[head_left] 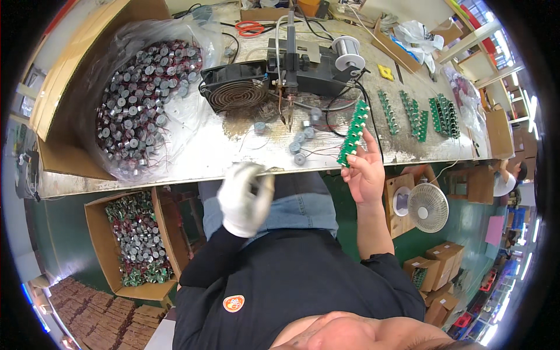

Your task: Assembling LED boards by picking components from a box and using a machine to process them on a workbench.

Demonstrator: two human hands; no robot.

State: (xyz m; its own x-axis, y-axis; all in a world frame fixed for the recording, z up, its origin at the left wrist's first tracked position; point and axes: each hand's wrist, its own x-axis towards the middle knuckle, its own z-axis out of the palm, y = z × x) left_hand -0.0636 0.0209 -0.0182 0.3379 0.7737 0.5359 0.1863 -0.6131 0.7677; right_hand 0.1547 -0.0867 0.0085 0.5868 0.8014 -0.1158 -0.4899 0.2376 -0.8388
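Between the thumb and fingers of my bare right hand [367, 175] is a long green circuit board strip [353, 135] with small pale parts along one edge, tilted over the table's front edge. My left hand [245, 201], in a white glove, is smeared by motion just below that edge. Its fingers cannot be made out. Ahead stands a soldering machine [290, 64], its thin tips pointing down at the tabletop. Several small round metal motors [300, 158] with thin wires lie beneath and beside the tips. One more motor [259, 127] sits apart to the left.
A bag of motors [137, 111] fills the table's left, beside a tall cardboard flap [70, 87]. More green strips [444, 116] lie at right. A black fan [236, 87] and solder spool [348, 52] flank the machine. Below left is a carton [160, 233] of wired parts.
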